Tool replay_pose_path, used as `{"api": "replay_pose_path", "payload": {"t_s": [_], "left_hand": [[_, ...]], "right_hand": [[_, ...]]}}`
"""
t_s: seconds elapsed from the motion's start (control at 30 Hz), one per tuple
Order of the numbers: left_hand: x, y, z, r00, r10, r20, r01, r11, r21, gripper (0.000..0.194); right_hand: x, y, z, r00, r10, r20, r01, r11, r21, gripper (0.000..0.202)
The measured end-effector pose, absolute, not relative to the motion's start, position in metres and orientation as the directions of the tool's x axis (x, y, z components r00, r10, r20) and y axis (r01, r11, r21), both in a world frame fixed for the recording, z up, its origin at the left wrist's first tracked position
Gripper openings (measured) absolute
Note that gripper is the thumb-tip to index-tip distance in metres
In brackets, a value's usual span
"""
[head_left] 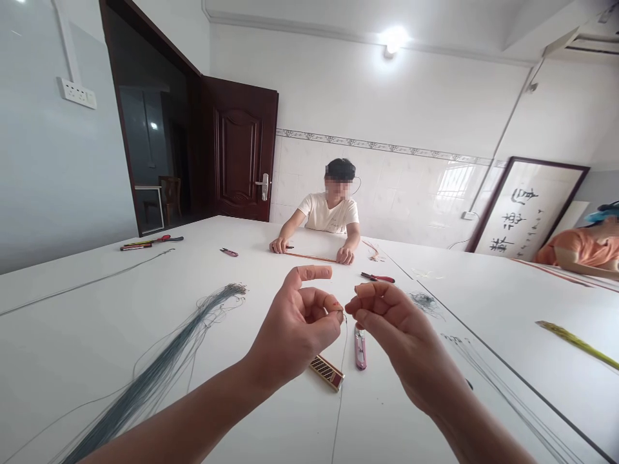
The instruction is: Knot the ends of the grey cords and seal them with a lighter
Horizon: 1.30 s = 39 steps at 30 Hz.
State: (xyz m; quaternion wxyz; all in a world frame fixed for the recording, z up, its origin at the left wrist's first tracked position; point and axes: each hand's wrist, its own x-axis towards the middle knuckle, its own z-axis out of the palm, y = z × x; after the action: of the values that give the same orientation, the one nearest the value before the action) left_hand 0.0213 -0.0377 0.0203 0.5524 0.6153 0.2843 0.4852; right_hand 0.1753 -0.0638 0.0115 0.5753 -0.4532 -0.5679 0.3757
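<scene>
Your left hand: raised above the worktop, fingers curled, forefinger stretched out flat, thumb and a bent finger pinching the top end of a thin grey thread. The thread hangs down from that pinch towards the near edge of the worktop.

Your right hand: raised just right of the left one, fingers curled in towards it, fingertips almost meeting the left thumb at the thread's end. Whether it actually grips the thread, you cannot tell from here.

Below and between your hands, on the worktop: a small pink thread snipper, lying lengthwise, and just left of it a small dark red and gold lighter, lying at a slant.

Near left: a long bundle of grey threads, fanning from the near edge up to a frayed end at mid-worktop.

Right: more loose threads along a dark seam in the worktop, and a small tangle of thread farther off. A yellow-green strip lies at the far right.

Far side: a person in a white shirt, seated, both hands on the worktop holding a thin brown cord stretched flat. Red-handled pliers lie to that person's right in the scene, another pink snipper to the left, and red tools at the far left.

Far right edge: another person in an orange top, partly out of view.
</scene>
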Motion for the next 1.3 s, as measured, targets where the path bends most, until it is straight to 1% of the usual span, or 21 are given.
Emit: {"api": "replay_pose_path", "payload": {"t_s": [0.17, 0.27, 0.43, 0.5, 0.57, 0.67, 0.73, 0.87, 0.97, 1.13, 1.2, 1.3], "left_hand": [[0.020, -0.038, 0.020, 0.329, 0.896, 0.297, -0.172, -0.253, 0.952, 0.045], [0.021, -0.039, 0.019, 0.340, 0.894, 0.291, -0.149, -0.254, 0.956, 0.044], [0.022, -0.042, 0.018, 0.339, 0.894, 0.293, -0.081, -0.282, 0.956, 0.043], [0.022, -0.042, 0.017, 0.338, 0.897, 0.285, -0.082, -0.274, 0.958, 0.043], [0.022, -0.042, 0.017, 0.337, 0.899, 0.281, -0.120, -0.255, 0.959, 0.043], [0.021, -0.040, 0.019, 0.324, 0.899, 0.296, -0.191, -0.244, 0.951, 0.042], [0.021, -0.039, 0.020, 0.316, 0.899, 0.304, -0.214, -0.245, 0.946, 0.041], [0.021, -0.038, 0.020, 0.330, 0.895, 0.299, -0.215, -0.237, 0.947, 0.040], [0.021, -0.040, 0.019, 0.344, 0.887, 0.308, -0.188, -0.256, 0.948, 0.041], [0.022, -0.041, 0.016, 0.348, 0.888, 0.301, -0.122, -0.275, 0.954, 0.042], [0.023, -0.040, 0.016, 0.356, 0.889, 0.288, -0.124, -0.261, 0.957, 0.042], [0.023, -0.041, 0.016, 0.360, 0.888, 0.285, -0.146, -0.248, 0.958, 0.042]], "right_hand": [[0.172, -0.065, 0.010, 0.035, 0.933, 0.359, 0.144, 0.351, -0.925, 0.019], [0.169, -0.067, 0.009, 0.026, 0.937, 0.350, 0.157, 0.342, -0.927, 0.026], [0.163, -0.070, 0.005, 0.101, 0.919, 0.382, 0.205, 0.356, -0.912, 0.037], [0.161, -0.071, 0.003, 0.131, 0.907, 0.401, 0.215, 0.369, -0.904, 0.041], [0.160, -0.070, 0.002, 0.143, 0.886, 0.441, 0.203, 0.410, -0.889, 0.039], [0.162, -0.070, 0.002, 0.138, 0.855, 0.501, 0.140, 0.484, -0.864, 0.025], [0.163, -0.069, 0.002, 0.133, 0.866, 0.481, 0.088, 0.473, -0.876, 0.021], [0.165, -0.068, 0.002, 0.107, 0.904, 0.415, 0.026, 0.414, -0.910, 0.022], [0.164, -0.067, 0.001, 0.114, 0.905, 0.411, 0.046, 0.408, -0.912, 0.024], [0.160, -0.067, 0.002, 0.130, 0.912, 0.388, 0.066, 0.382, -0.922, 0.033], [0.158, -0.067, 0.001, 0.172, 0.894, 0.414, 0.091, 0.404, -0.910, 0.037], [0.155, -0.069, -0.003, 0.221, 0.840, 0.496, 0.185, 0.463, -0.867, 0.041]]}}
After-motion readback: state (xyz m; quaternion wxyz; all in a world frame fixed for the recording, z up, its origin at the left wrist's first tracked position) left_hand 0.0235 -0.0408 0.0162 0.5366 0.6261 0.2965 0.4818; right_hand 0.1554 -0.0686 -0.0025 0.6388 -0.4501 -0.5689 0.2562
